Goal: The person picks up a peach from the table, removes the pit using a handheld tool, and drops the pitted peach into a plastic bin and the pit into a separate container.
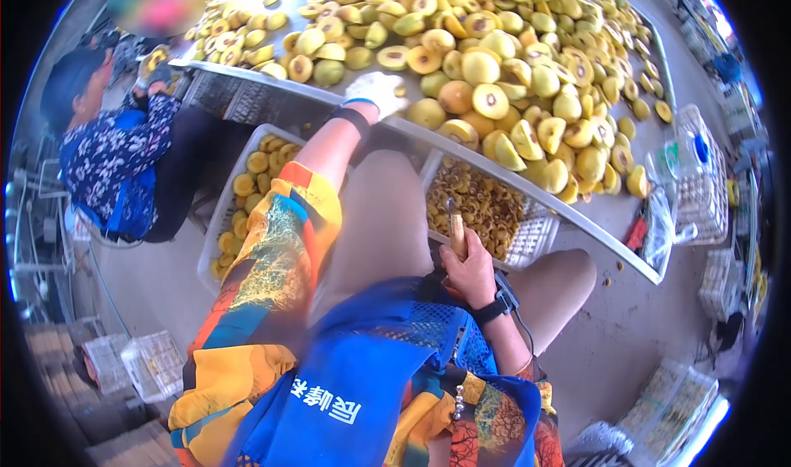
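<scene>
My left hand (376,94), in a white glove, is over the near edge of the metal table (544,189), close to halved yellow peaches (490,100). Motion smears its fingers, so I cannot see whether they hold anything. Lower down, my right hand (470,271) is bare and wrapped round the wooden handle of a pitting tool (456,235). The tool's thin metal end points up, above a crate of brown pits and scraps (474,207). Many peach halves on the table show dark reddish centres.
A crate of peach halves (254,170) stands to the left of my legs. Beyond it a co-worker (115,146) sits at the same table, hands around a piece of fruit. White baskets (700,179) and a plastic bag (657,228) are at the right.
</scene>
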Motion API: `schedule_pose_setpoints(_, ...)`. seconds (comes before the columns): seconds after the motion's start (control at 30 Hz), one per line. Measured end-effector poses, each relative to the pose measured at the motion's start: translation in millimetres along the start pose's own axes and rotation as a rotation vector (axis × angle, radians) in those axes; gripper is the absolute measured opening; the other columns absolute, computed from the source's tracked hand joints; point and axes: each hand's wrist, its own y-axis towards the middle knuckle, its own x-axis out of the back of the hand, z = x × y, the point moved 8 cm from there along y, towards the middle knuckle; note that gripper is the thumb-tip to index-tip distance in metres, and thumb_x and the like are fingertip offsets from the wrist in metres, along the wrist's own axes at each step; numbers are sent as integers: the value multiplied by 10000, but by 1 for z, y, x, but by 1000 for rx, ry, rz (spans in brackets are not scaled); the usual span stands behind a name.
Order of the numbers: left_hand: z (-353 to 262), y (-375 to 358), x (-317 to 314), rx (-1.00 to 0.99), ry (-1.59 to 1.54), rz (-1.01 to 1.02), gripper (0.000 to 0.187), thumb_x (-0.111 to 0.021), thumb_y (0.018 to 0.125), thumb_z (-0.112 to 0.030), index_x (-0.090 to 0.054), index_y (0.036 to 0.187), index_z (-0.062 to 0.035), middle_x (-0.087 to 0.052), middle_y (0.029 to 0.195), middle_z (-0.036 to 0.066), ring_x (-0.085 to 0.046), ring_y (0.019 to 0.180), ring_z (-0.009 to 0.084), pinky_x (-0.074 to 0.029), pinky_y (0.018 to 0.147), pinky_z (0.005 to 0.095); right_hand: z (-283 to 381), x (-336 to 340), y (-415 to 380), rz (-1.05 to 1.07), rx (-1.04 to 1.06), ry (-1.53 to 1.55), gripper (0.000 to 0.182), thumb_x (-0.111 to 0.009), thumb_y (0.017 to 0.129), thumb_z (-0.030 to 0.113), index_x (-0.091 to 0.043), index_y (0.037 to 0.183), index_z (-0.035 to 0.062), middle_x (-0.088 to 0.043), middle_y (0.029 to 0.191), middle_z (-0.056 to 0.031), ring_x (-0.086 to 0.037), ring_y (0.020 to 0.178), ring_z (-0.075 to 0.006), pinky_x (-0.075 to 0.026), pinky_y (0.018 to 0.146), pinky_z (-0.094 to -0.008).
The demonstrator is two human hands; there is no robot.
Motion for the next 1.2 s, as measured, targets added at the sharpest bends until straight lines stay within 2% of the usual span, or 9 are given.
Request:
schedule_pose_setpoints(0.27, -45, -47, 47, -236, -568, -233, 369, -677, 693, -230, -635, 1016, -56, -602, 1071, 120, -568, 1012, 232, -421, 904, 324, 13, 36, 18, -210, -63, 282, 292, -607, 786, 226, -545, 977, 14, -576, 666, -30, -545, 583, -101, -445, 508, -256)
schedule_pose_setpoints(0.47, -149, -146, 65, -589, -950, 201, 358, -581, 614, 28, -604, 968, -25, -456, 1262, 156, -493, 1118, 266, -422, 906, 332, 46, 25, 24, 76, -241, 1050, 313, -531, 882, 372, -481, 918, 65, -497, 620, -18, -392, 390, -65, -318, 339, -212)
schedule_pose_setpoints(0.63, -166, -157, 30, -357, -1564, 290, 591, -633, 673, -117, -439, 1223, -21, -390, 1321, 166, -429, 1189, 265, -376, 968, 363, 36, 18, 13, 80, -188, 1133, 363, -581, 840, 298, -487, 1038, 10, -568, 705, -53, -530, 506, -110, -438, 422, -245)
schedule_pose_setpoints(0.7, -167, -160, 5, -233, -1916, 426, 732, -674, 730, -285, -325, 1320, -27, -394, 1313, 155, -435, 1170, 277, -377, 968, 376, 29, 23, 17, -205, -134, 1139, 299, -600, 843, 285, -486, 974, 42, -521, 638, -28, -457, 435, -83, -364, 364, -224)
schedule_pose_setpoints(0.73, -176, -163, -2, -136, -2057, 418, 578, -588, 829, -345, -400, 1265, -15, -468, 1240, 135, -479, 1112, 258, -397, 941, 349, 24, 26, 17, -241, -138, 1009, 309, -615, 831, 273, -489, 981, 35, -537, 648, -46, -480, 453, -99, -385, 384, -241)
schedule_pose_setpoints(0.8, -176, -162, -21, 210, -2039, 337, 503, -527, 870, -410, -464, 1193, -29, -546, 1104, 96, -534, 979, 209, -440, 842, 325, 15, 32, 16, -311, -164, 743, 333, -644, 806, 249, -495, 997, 20, -569, 668, -81, -526, 490, -131, -428, 424, -274)
schedule_pose_setpoints(0.87, -158, -150, -52, 132, -1881, 301, 510, -431, 905, -470, -521, 1123, -18, -583, 1017, 82, -548, 918, 191, -441, 816, 301, 19, 40, 11, -267, -198, 316, 445, -629, 786, 287, -492, 1068, -28, -614, 893, -240, -603, 849, -364, -471, 742, -421)
schedule_pose_setpoints(0.93, -150, -146, -54, 327, -1804, 199, 551, -417, 898, -505, -550, 1081, -2, -590, 996, 73, -546, 891, 173, -439, 801, 283, 17, 40, 9, -232, -206, 268, 403, -573, 806, 284, -494, 1061, -17, -605, 897, -261, -583, 867, -416, -467, 748, -440)
schedule_pose_setpoints(1.2, -149, -150, -28, 339, -1995, 145, 537, -397, 910, -475, -453, 1160, -3, -570, 1008, 166, -590, 845, 275, -493, 755, 349, 40, 47, -4, -78, -72, 113, 269, -595, 802, 230, -489, 906, 5, -591, 743, -257, -577, 729, -431, -467, 622, -448)
